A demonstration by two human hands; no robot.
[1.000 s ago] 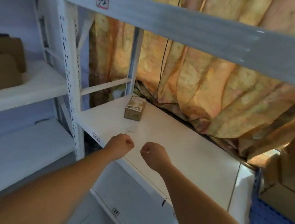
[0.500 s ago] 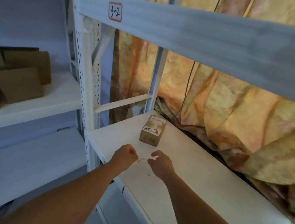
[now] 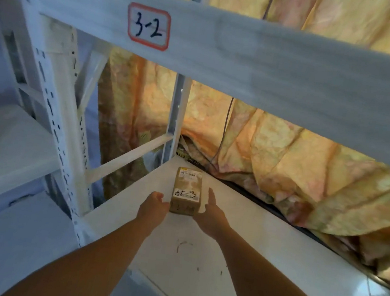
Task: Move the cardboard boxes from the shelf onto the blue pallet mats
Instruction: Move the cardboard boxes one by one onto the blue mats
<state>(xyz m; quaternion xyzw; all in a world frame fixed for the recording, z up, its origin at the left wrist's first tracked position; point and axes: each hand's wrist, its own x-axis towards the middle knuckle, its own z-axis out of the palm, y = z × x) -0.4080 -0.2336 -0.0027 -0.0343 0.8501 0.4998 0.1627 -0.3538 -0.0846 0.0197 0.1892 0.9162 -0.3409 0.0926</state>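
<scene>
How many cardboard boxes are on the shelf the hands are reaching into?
1: a small labelled cardboard box near the shelf's back-left corner, between both hands. More may sit out of view.

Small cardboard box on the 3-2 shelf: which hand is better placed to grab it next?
Right, marginally. The right hand is open, its fingers reaching alongside the small cardboard box and ready to wrap its side. The left hand is at the near left corner with fingers curled, so it looks suited to steadying.

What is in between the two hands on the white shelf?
In the head view, a small cardboard box with a white label lies between the left hand and the right hand, on the white shelf.
</scene>
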